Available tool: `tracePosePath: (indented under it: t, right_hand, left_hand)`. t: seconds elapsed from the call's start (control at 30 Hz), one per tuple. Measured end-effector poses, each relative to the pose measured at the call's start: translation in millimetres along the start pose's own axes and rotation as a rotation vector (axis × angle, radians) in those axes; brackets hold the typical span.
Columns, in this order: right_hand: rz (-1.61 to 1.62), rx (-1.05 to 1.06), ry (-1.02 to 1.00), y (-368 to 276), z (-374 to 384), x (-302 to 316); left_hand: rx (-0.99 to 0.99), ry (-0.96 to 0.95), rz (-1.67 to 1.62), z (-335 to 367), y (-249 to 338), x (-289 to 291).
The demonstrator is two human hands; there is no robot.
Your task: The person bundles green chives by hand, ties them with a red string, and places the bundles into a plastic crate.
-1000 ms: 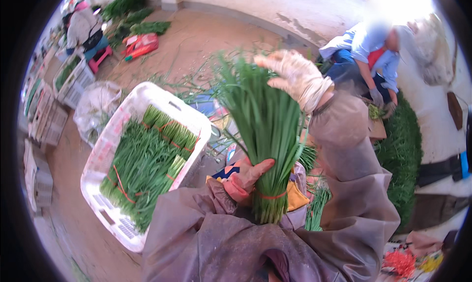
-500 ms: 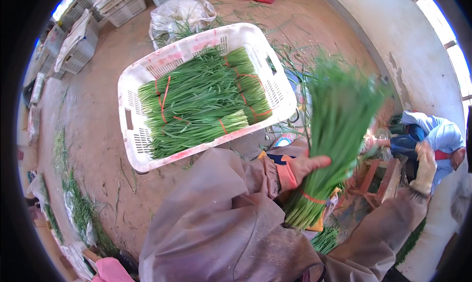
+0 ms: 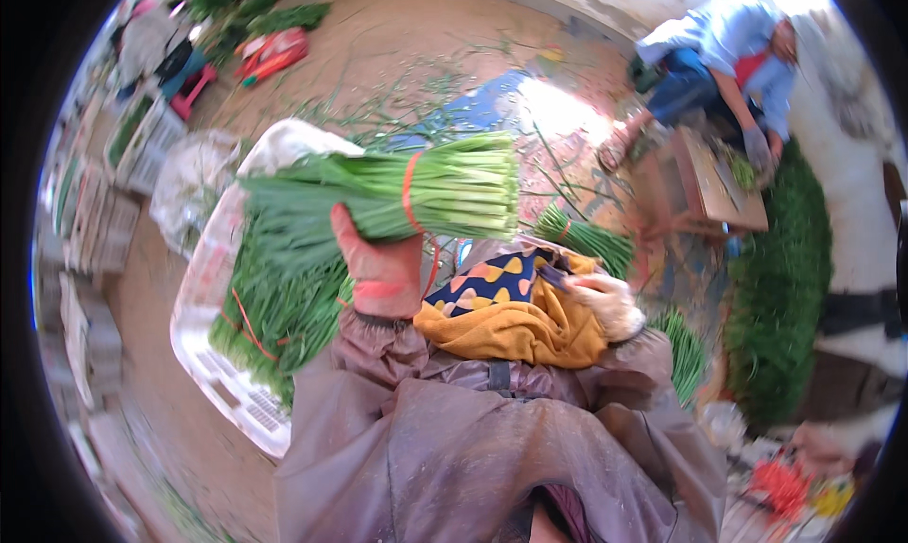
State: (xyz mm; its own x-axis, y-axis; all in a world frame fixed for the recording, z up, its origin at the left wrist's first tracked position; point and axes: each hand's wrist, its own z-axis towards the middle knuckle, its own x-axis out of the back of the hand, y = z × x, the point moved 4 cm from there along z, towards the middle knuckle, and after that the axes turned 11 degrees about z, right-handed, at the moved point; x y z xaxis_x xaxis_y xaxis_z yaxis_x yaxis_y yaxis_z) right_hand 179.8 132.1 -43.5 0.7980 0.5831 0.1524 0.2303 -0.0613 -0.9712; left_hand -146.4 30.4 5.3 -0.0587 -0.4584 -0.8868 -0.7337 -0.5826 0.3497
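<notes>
My left hand [image 3: 383,269], in an orange-pink glove, is closed round the leafy part of a bunch of garlic chives [image 3: 459,183] bound with a red band. The bunch lies sideways, cut stems to the right, over a white plastic crate [image 3: 203,283]. More banded chives [image 3: 293,302] fill that crate. My right hand [image 3: 610,306], in a pale glove, rests at the mustard cloth [image 3: 511,335] on my lap. Its fingers are curled by something dark and narrow that I cannot make out. Another chive bunch [image 3: 586,240] lies just beyond it.
A person in light blue [image 3: 700,61] bends by a wooden stool [image 3: 695,179] at the right. A long heap of chives [image 3: 780,288] lines the right side. A clear plastic bag [image 3: 189,179] and stacked crates [image 3: 99,221] stand at the left. Loose leaves litter the floor.
My view has turned to the right. The held bunch has gone from upright to lying sideways, over the crate. My right hand has come down from far right to my lap.
</notes>
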Motion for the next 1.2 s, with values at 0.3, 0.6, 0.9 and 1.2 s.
tracePosePath:
  t: [0.3,0.6,0.9,1.2]
  right_hand:
    - [0.593,0.162,-0.302,-55.0,-7.9,-83.2]
    - [1.0,0.151,0.152,16.2,-48.8,-0.3]
    - [1.817,0.378,0.339,52.1,-69.5,27.1]
    - [1.768,1.1,0.947,87.8,-153.9,139.8]
  left_hand:
    - [0.703,-0.08,0.174,-91.2,-98.2,52.3]
    - [1.253,-0.268,0.399,-191.6,-179.8,9.2]
    - [1.333,-1.151,1.106,-214.7,-170.3,-17.9]
    - [1.159,-1.254,1.299,-202.5,-198.3,-12.0]
